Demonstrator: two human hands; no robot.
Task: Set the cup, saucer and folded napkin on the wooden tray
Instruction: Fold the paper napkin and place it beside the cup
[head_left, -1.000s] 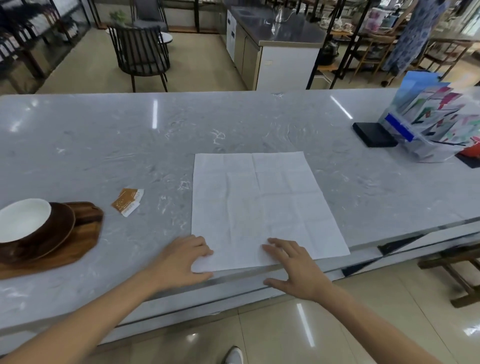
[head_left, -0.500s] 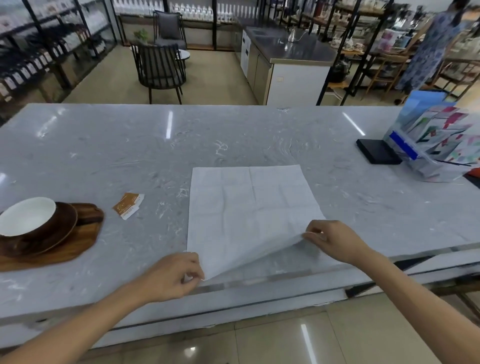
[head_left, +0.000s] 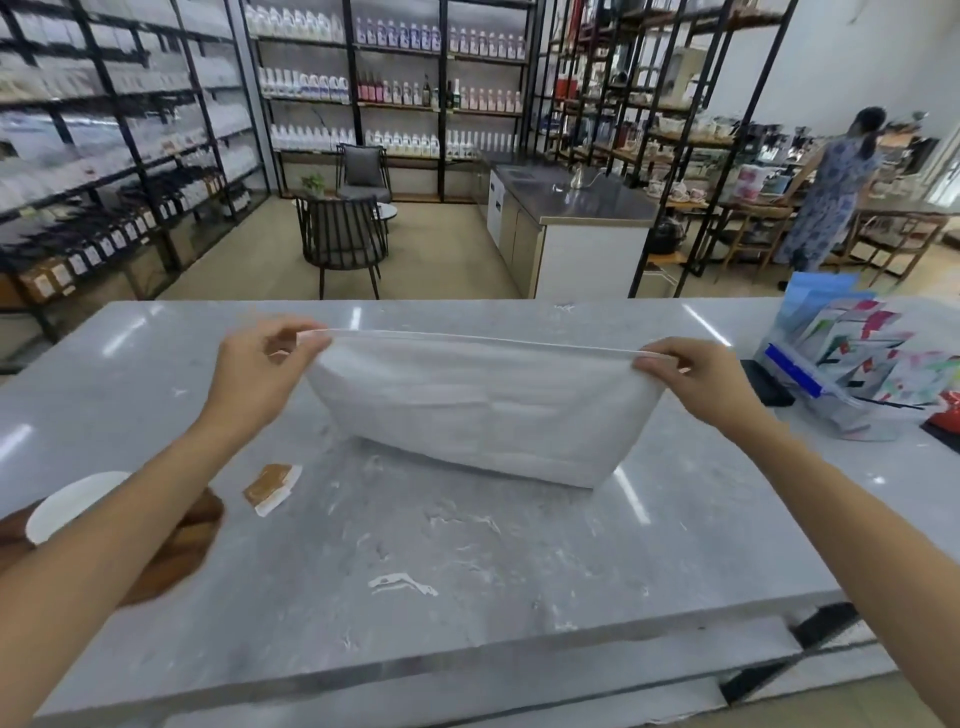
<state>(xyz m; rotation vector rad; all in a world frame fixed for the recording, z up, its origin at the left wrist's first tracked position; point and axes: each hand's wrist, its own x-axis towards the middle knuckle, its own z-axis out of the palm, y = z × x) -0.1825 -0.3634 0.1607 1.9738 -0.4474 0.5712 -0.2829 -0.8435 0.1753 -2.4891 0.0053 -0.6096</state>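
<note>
- Napkin (head_left: 478, 410) stretched left-right above the counter (head_left: 467, 561), fold hanging down, left hand (head_left: 254, 374) and right hand (head_left: 696, 379) pinching its top corners.
- Tray (head_left: 176, 551) and white cup (head_left: 72, 501) mostly behind left forearm; saucer can't be made out.

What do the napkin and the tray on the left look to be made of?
Napkin: thin white paper or light cloth, matte; it sags softly between both pinching hands and shows faint crease lines. Tray: dark brown wood with visible grain and a slight sheen, partly hidden by the left forearm.

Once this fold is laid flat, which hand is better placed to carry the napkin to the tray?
Probably the left hand: it pinches the napkin corner on the wooden tray side.
</note>
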